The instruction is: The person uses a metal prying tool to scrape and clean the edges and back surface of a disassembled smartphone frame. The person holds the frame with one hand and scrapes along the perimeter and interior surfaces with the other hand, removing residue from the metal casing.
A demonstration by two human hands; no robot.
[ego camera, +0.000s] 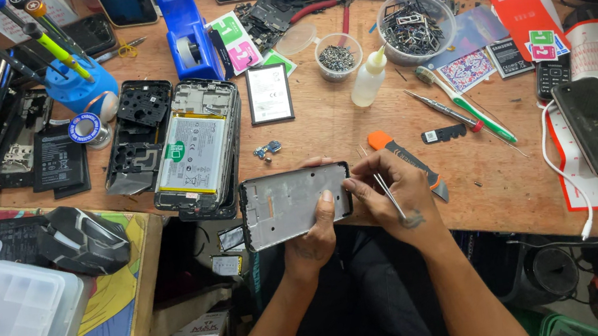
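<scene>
Phone frame: 1 grey metal mid-frame, held level over your lap, just off the near edge of the wooden bench.
Left hand: fingers wrapped under the frame, thumb pressed on its top face near the right end, gripping it.
Right hand: fingers pinched shut on 1 pair of thin tweezers, tips at the frame's right edge.
Doing it well: my judgement, keep the thumb close to the tweezer tips so the frame cannot rock, and work in small moves.
Just beyond: 1 orange-handled blade tool lies touching the bench beside your right hand.
Middle of bench: 1 opened phone with its battery showing, 1 black back cover left of it, 1 loose battery.
Farther: 1 squeeze bottle, 2 clear tubs of small parts, 1 blue tape dispenser.
Far left: 1 blue stand of screwdrivers.
</scene>
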